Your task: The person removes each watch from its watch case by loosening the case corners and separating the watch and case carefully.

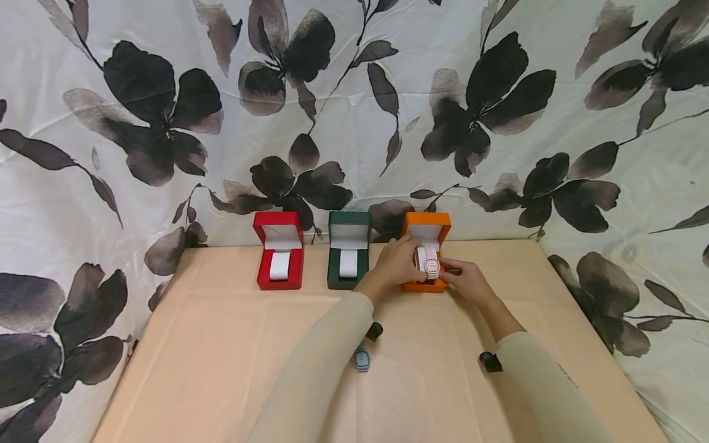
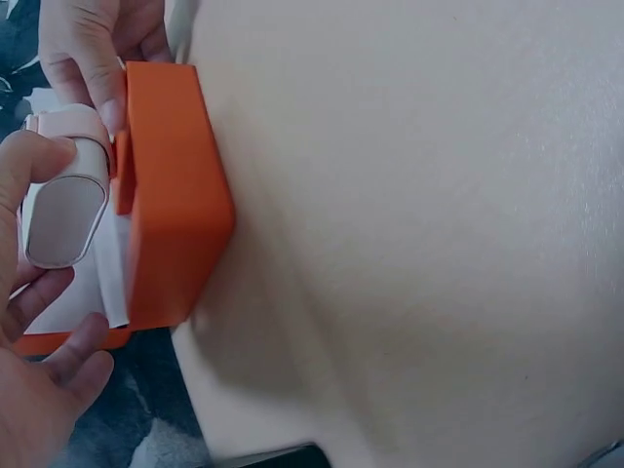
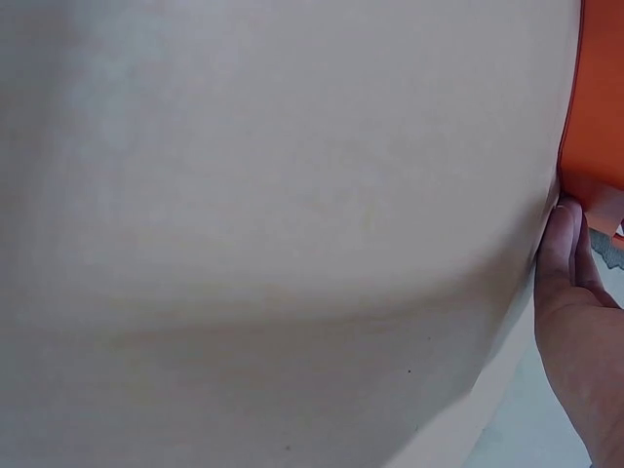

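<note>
An orange box (image 1: pixel 425 232) stands open at the back of the table, rightmost of a row of three. A pink watch (image 1: pixel 431 264) wrapped on a white cushion is held just above its front. My left hand (image 1: pixel 396 261) grips the watch (image 2: pixel 63 195) from the left, fingers curled round it. From the right, my right hand (image 1: pixel 468 280) reaches in and its fingertips (image 2: pixel 97 88) pinch the strap next to the orange box (image 2: pixel 171 195). The right wrist view shows only my right hand (image 3: pixel 575 322) beside the edge of the orange box (image 3: pixel 600 97).
A red box (image 1: pixel 279 255) and a green box (image 1: pixel 348 255) stand open left of the orange one, each with a white cushion. A small blue-grey watch (image 1: pixel 362 359) lies on the beige table (image 1: pixel 210 357) under my left forearm. A floral cloth (image 1: pixel 166 123) hangs behind.
</note>
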A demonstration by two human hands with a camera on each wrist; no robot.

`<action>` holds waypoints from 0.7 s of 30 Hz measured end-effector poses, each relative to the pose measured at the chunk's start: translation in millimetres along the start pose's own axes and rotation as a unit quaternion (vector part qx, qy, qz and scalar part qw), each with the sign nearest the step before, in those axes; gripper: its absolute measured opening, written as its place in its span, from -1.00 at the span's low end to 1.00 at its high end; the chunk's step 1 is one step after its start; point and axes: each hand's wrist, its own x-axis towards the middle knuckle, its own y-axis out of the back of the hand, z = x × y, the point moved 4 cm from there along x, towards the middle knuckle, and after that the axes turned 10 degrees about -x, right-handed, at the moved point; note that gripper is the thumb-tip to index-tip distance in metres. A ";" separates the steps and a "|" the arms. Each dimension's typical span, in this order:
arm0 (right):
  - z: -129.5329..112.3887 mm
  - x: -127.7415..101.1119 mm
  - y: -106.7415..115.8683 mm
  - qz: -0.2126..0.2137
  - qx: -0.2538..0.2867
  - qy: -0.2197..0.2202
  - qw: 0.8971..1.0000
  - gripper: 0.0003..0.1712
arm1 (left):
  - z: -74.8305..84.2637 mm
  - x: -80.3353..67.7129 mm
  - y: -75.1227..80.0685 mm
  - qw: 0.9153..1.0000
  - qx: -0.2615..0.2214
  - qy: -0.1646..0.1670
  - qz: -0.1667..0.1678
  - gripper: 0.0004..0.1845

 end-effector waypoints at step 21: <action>-20.8 -8.8 15.2 0.029 -0.025 0.052 0.998 -0.41 | 12.1 -25.5 40.7 0.997 -0.073 -0.009 0.001 -0.22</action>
